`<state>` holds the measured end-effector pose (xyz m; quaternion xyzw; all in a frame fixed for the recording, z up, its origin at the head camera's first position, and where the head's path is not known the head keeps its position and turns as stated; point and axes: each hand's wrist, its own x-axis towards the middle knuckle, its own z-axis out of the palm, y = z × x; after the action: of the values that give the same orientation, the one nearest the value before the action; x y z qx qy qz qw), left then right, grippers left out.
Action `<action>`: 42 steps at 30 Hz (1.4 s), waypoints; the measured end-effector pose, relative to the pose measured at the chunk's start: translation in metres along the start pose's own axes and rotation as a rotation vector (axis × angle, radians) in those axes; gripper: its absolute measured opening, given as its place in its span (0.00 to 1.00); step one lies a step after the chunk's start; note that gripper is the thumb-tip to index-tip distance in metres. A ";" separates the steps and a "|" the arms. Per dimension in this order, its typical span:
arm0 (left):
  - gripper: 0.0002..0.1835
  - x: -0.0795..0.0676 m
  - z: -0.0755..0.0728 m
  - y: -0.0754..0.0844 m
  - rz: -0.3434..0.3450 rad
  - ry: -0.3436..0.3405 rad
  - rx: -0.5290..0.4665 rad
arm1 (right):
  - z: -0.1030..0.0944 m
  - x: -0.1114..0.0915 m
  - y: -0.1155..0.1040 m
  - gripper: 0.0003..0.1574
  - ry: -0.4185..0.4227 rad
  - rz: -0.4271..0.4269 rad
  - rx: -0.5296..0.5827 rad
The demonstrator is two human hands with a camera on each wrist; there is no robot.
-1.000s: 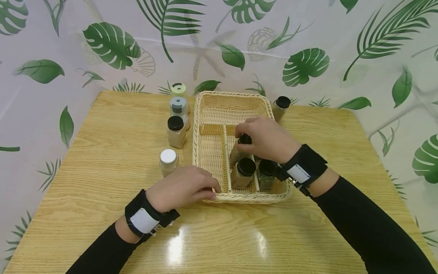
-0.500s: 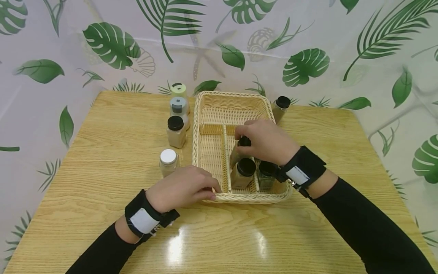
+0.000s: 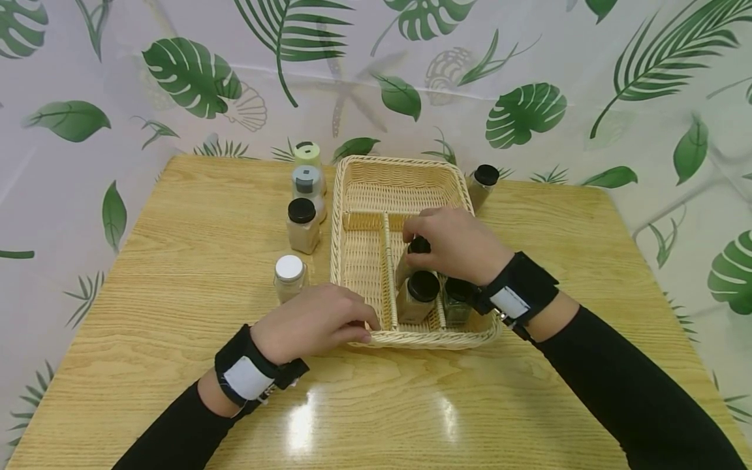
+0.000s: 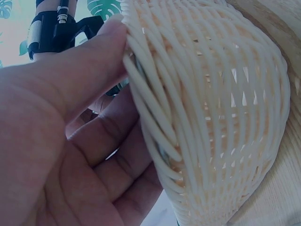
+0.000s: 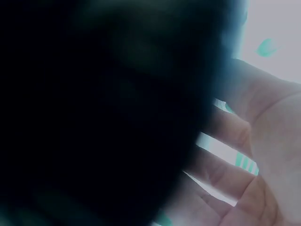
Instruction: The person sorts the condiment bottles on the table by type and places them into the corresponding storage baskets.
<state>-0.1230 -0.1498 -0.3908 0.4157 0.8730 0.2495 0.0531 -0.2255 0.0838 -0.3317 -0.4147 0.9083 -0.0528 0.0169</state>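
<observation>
A woven wicker basket point(image 3: 435, 340) with dividers stands mid-table. My left hand point(image 3: 317, 320) grips its front-left rim, thumb on one side and fingers on the other, as the left wrist view shows along the woven wall point(image 4: 221, 103). Inside the narrow middle compartment, my right hand point(image 3: 461, 245) pinches the black lid of a spice jar point(image 3: 405, 269). Directly in front of that jar is another black-lidded jar point(image 3: 418, 300). A third black-lidded jar point(image 3: 457, 307) stands in the right compartment, partly under my wrist. A dark blurred shape covers most of the right wrist view.
Left of the basket, a white-lidded jar point(image 3: 289, 277), a black-lidded jar point(image 3: 302, 232), a grey-topped container point(image 3: 306, 179) and a yellow-green-topped one point(image 3: 307, 153) form a row. Another black-lidded jar point(image 3: 482, 186) stands behind the basket's right side. A leaf-patterned cloth point(image 3: 352, 78) hangs beyond the table.
My right hand has shifted slightly toward me, and the pinched jar has moved a little closer to the jar in front of it. The left hand has stayed on the rim.
</observation>
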 end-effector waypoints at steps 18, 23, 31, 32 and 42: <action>0.05 0.003 0.002 0.001 -0.003 -0.005 -0.008 | 0.000 -0.012 0.009 0.17 0.048 0.027 0.023; 0.04 0.002 0.004 0.001 0.006 0.003 -0.013 | -0.007 -0.024 0.016 0.17 0.079 0.078 0.006; 0.04 0.000 0.003 0.000 0.014 0.016 -0.026 | -0.019 -0.049 0.039 0.16 0.162 0.165 0.005; 0.04 0.000 0.002 0.000 0.014 0.017 -0.026 | -0.020 -0.052 0.045 0.16 0.168 0.182 0.002; 0.05 0.000 0.001 -0.001 0.018 0.011 -0.030 | -0.014 -0.056 0.097 0.27 0.132 0.358 -0.007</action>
<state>-0.1233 -0.1497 -0.3917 0.4213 0.8657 0.2652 0.0524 -0.2629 0.1909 -0.3296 -0.2421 0.9668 -0.0731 -0.0352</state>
